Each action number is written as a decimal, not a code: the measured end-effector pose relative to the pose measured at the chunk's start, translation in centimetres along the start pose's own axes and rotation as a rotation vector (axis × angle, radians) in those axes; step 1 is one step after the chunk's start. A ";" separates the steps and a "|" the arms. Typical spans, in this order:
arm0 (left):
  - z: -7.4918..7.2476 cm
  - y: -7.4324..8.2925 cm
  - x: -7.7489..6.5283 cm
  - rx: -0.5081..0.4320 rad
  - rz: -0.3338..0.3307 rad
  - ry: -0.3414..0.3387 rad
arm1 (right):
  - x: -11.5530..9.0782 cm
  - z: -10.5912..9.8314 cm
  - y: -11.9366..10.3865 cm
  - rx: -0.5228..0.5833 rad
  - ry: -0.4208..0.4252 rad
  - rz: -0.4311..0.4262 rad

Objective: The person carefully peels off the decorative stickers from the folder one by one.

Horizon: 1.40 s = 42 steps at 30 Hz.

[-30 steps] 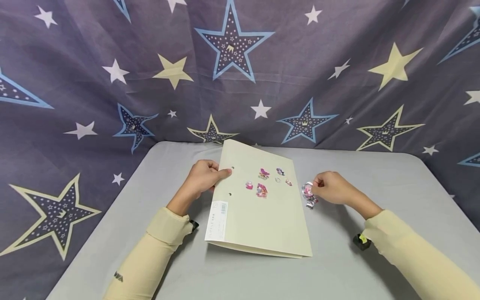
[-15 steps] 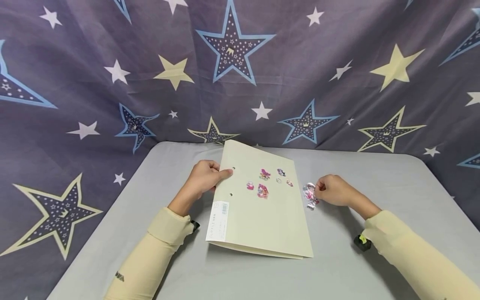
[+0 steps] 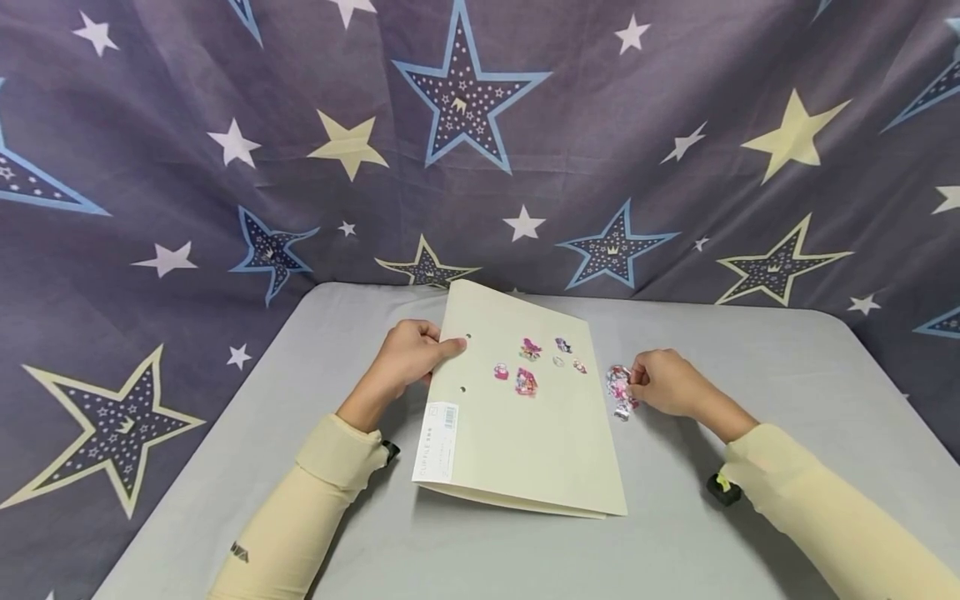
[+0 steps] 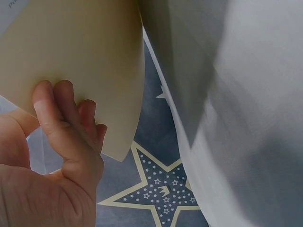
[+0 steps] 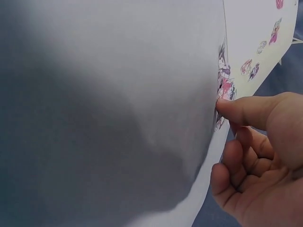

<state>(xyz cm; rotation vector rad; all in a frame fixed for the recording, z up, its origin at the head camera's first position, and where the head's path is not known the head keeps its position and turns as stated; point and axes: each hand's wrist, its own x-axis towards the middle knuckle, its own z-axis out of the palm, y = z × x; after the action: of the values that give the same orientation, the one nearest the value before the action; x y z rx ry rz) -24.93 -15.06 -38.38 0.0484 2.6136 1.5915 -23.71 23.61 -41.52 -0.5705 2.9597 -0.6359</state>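
Note:
My left hand [image 3: 411,357] grips the left edge of a cream file folder [image 3: 525,450], thumb on its front and fingers behind, as the left wrist view shows. The folder's left side is lifted off the table. Several small colourful stickers, among them a pink one [image 3: 526,382] and a purple-pink one [image 3: 529,348], lie on its cover. Just past its right edge is a cluster of shiny pink and silver stickers [image 3: 619,390]. My right hand [image 3: 670,383] pinches the cluster's right edge between thumb and forefinger. How many stickers it pinches I cannot tell.
A grey-covered table [image 3: 690,517] lies under everything. Behind it and on the left hangs a dark cloth [image 3: 480,192] patterned with stars. A white label [image 3: 435,442] with a barcode is on the folder's lower left corner, near two punched holes.
Over the last second my right hand has dropped slightly, and the shiny stickers at its fingertips have shifted a little. The left hand keeps its grip on the folder.

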 end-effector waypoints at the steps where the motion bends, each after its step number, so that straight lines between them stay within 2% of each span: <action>1: 0.0 0.0 0.0 0.001 -0.002 -0.001 | 0.0 -0.1 -0.1 -0.008 0.002 0.001; 4: 0.0 0.1 0.0 0.006 -0.005 -0.003 | -0.1 -0.2 -0.3 -0.034 0.023 -0.010; 16: 0.0 -0.1 0.1 0.003 -0.006 -0.004 | 1.0 0.6 -2.8 -0.168 0.192 -0.173; 24: 0.0 -0.1 0.0 0.002 -0.008 0.000 | 1.8 1.6 -4.9 -0.200 0.315 -0.421; 30: -0.1 -0.2 -0.1 -0.002 -0.003 -0.004 | 2.3 2.2 -6.1 -0.216 0.338 -0.555; 37: -0.1 -0.3 -0.1 -0.005 -0.001 -0.004 | 2.4 2.6 -7.2 -0.237 0.308 -0.603; 42: -0.1 -0.4 0.0 -0.009 -0.001 -0.005 | 2.6 3.1 -7.7 -0.258 0.303 -0.677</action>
<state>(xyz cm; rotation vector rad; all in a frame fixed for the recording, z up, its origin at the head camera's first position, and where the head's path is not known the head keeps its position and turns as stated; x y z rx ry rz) -24.89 -15.32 -38.72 0.0510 2.6020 1.6003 -23.07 14.96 -41.14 -1.6743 3.1105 -0.3901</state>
